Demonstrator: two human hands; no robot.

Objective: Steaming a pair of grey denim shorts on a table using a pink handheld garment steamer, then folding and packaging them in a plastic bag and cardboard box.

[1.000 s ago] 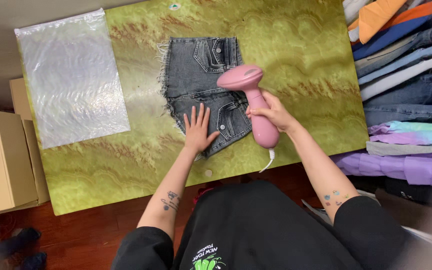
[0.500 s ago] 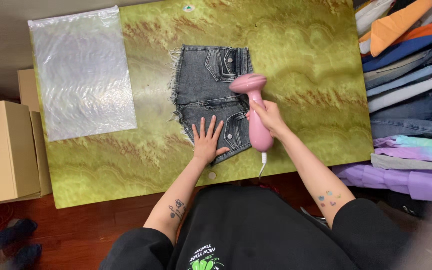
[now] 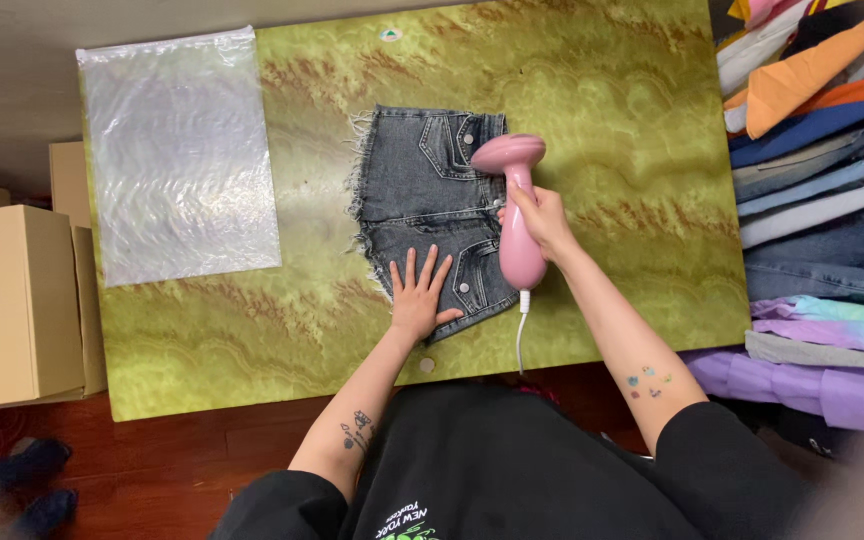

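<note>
A cardboard box (image 3: 12,305) stands beside a green marbled table (image 3: 642,130), where a clear plastic bag (image 3: 177,155) lies flat. At centre, the left hand (image 3: 418,292) presses open-palmed on grey denim shorts (image 3: 422,200); the right hand (image 3: 542,218) grips a pink garment steamer (image 3: 514,210) over their waistband. Folded clothes (image 3: 822,200) pile at right.

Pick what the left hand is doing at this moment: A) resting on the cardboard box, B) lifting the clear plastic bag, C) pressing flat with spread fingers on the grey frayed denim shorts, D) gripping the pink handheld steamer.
C: the left hand lies palm-down, fingers spread, on the grey frayed denim shorts, while the right hand grips the pink handheld steamer.
</note>
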